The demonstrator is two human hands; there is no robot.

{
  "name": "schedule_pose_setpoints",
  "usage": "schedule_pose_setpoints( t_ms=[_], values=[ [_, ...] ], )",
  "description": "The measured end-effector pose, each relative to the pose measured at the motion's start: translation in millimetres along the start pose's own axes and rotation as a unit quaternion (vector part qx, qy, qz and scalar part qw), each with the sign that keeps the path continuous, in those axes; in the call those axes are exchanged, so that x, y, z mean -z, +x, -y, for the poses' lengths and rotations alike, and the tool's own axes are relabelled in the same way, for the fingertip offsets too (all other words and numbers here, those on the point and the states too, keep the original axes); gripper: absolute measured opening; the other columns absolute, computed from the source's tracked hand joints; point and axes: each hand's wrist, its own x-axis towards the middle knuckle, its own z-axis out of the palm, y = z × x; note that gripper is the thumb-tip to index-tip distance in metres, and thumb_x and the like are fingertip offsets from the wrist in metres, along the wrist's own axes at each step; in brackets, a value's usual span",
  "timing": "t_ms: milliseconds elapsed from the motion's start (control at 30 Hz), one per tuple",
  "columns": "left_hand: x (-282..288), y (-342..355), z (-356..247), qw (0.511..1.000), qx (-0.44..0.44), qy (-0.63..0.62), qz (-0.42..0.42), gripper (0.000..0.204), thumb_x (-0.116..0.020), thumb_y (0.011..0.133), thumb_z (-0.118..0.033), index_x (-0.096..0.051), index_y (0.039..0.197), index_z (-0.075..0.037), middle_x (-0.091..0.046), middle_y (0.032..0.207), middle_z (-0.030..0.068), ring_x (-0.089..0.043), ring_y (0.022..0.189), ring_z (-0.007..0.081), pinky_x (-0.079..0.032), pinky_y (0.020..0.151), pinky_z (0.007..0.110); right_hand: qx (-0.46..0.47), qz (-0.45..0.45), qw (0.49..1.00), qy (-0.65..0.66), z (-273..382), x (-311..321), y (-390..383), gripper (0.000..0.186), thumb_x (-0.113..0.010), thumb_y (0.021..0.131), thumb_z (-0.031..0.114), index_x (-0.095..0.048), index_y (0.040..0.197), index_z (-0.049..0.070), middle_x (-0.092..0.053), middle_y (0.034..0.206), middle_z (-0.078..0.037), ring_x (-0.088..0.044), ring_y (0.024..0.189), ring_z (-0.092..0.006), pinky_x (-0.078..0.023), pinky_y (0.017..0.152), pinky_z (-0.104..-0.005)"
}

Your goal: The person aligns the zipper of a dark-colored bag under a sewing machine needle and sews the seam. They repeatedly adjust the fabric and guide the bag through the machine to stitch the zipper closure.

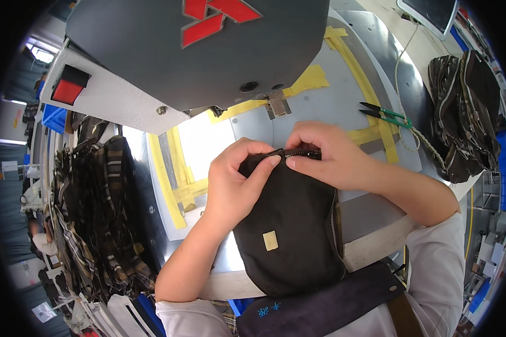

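A black fabric pouch piece [287, 230] with a small pale patch and a metal zipper down its right side hangs over the table's front edge beneath both hands. My left hand [239, 180] pinches its top edge between thumb and fingers, at the left end of a short zipper stretch [296, 152]. Just right of it, my right hand [329, 157] grips that zippered edge with thumb in front and fingers curled behind. The fingertips of the two hands are close together.
A grey sewing machine head [197, 67] overhangs the taped work plate [236, 129]. Green-handled snips [393, 118] with a cord lie at right, near stacked dark zippered pieces [461, 112]. Dark plaid pieces [101, 213] hang at left. A person [44, 241] is at the far left.
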Motion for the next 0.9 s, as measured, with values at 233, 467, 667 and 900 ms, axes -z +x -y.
schedule_pose_setpoints(
  t_ms=[233,467,667,900],
  values=[
    [2.4,2.1,-2.6,1.000,0.028,-0.006,-0.009,0.012,-0.071,0.084,-0.008,-0.064,0.090,0.000,-0.066,0.079,0.0046,-0.060,0.073,0.0105,-0.048,0.070,0.024,-0.002,-0.044,0.998,0.033,-3.9,-6.0,-2.2,0.017,-0.067,0.084,0.014,-0.062,0.092,0.000,-0.060,0.084,-0.009,-0.056,0.071,-0.0155,-0.045,0.062,-0.0292],
    [3.9,2.9,1.1,0.999,0.040,-0.019,0.000,0.013,-0.071,0.085,-0.010,-0.064,0.092,0.000,-0.066,0.079,0.0034,-0.059,0.074,0.0090,-0.048,0.070,0.023,-0.011,-0.042,0.999,0.010,3.4,0.9,-3.4,0.012,-0.068,0.084,0.010,-0.065,0.090,0.001,-0.060,0.083,-0.004,-0.053,0.071,-0.0115,-0.043,0.064,-0.0263],
    [2.7,2.9,0.8,0.999,0.041,-0.022,0.001,0.013,-0.071,0.084,-0.009,-0.064,0.092,-0.001,-0.066,0.080,0.0033,-0.059,0.073,0.0091,-0.048,0.070,0.023,-0.002,-0.045,0.999,-0.016,4.3,2.7,-3.3,0.016,-0.070,0.082,0.013,-0.065,0.090,0.000,-0.062,0.084,-0.008,-0.058,0.071,-0.0148,-0.047,0.063,-0.0282],
    [-1.2,2.2,-0.2,1.000,0.004,-0.005,-0.010,0.011,-0.070,0.084,-0.008,-0.064,0.091,-0.001,-0.066,0.080,0.0041,-0.059,0.074,0.0104,-0.048,0.070,0.024,-0.003,-0.071,0.996,-0.048,2.7,-2.7,-1.2,0.012,-0.071,0.081,0.009,-0.063,0.085,0.001,-0.059,0.080,-0.003,-0.052,0.066,-0.0098,-0.042,0.059,-0.0255]
  ],
)
